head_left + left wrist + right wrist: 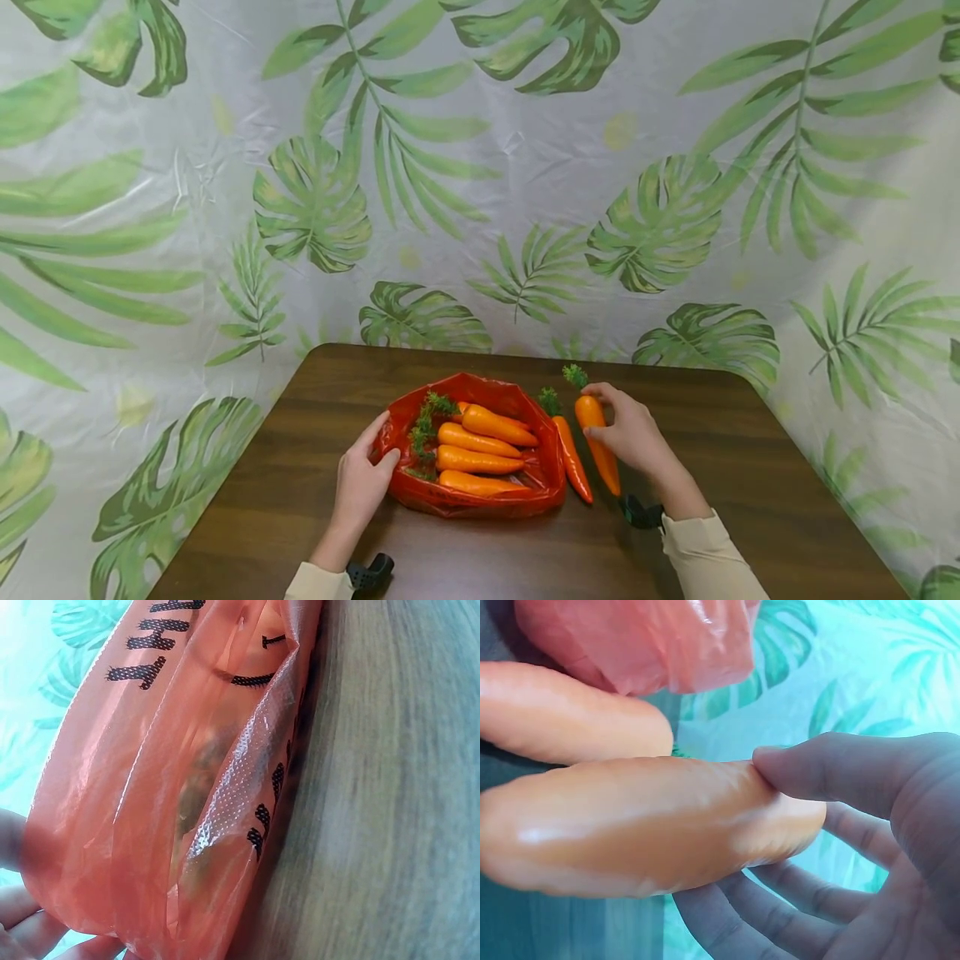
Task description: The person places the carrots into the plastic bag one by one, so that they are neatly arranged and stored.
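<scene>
A red plastic bag (487,502) lies open on the table with several orange carrots (480,461) inside, their green tops toward the left. My left hand (362,482) holds the bag's left rim, its thumb and fingers on either side of the plastic. In the left wrist view the bag (97,810) shows black lettering and hides part of the fingers. My right hand (630,429) grips one carrot (597,442) near its leafy top, thumb against fingers. That carrot (630,825) fills much of the right wrist view. Another carrot (572,461) lies between it and the bag.
The brown wooden table (480,558) has its far edge just beyond the bag. Behind it hangs a pale curtain (555,192) printed with green leaves. Each wrist wears a black band.
</scene>
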### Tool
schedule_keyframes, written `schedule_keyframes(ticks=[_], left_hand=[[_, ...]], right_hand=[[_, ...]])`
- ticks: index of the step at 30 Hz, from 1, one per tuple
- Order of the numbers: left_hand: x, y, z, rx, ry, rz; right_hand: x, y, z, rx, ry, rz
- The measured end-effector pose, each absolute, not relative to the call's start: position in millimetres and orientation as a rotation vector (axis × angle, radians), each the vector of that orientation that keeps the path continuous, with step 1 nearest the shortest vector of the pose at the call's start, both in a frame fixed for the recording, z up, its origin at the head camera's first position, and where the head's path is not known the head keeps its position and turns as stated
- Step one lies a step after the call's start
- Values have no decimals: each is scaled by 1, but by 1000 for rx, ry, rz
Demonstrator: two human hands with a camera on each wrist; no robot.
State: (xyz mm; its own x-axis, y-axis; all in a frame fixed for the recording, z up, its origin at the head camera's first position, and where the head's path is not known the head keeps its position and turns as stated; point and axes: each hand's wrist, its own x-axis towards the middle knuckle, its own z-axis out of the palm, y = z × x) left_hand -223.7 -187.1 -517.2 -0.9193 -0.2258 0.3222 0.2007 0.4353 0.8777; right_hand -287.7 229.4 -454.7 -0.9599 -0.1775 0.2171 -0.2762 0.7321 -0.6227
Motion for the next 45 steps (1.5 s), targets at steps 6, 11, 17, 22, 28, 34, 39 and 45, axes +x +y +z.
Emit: schedule_keyframes(ticks=[6,11,17,22,28,34,39,45], left_hand=[[-223,-188,-515,10,-2306,-1490],[-223,-188,-516,15,-2316,-1497],[-222,-188,-517,24,-2324,-1503],[-222,-188,-516,23,-2324,-1495],[-222,-189,-516,13,-2308,-1482],[-222,-189,-516,12,-2310,-1485],[-222,-189,-516,14,-2309,-1486],[-223,-188,-515,16,-2310,-1492]], right_hand=[[-287,227,-447,372,-2797,1043],[-286,225,-442,378,-2791,1047],[-285,221,-435,388,-2784,1060],[-284,218,-429,396,-2779,1078],[-283,211,-423,416,-2771,1155],[-283,203,-416,437,-2770,1195],[-284,194,-412,463,-2767,1206],[-286,183,-407,516,-2753,1202]])
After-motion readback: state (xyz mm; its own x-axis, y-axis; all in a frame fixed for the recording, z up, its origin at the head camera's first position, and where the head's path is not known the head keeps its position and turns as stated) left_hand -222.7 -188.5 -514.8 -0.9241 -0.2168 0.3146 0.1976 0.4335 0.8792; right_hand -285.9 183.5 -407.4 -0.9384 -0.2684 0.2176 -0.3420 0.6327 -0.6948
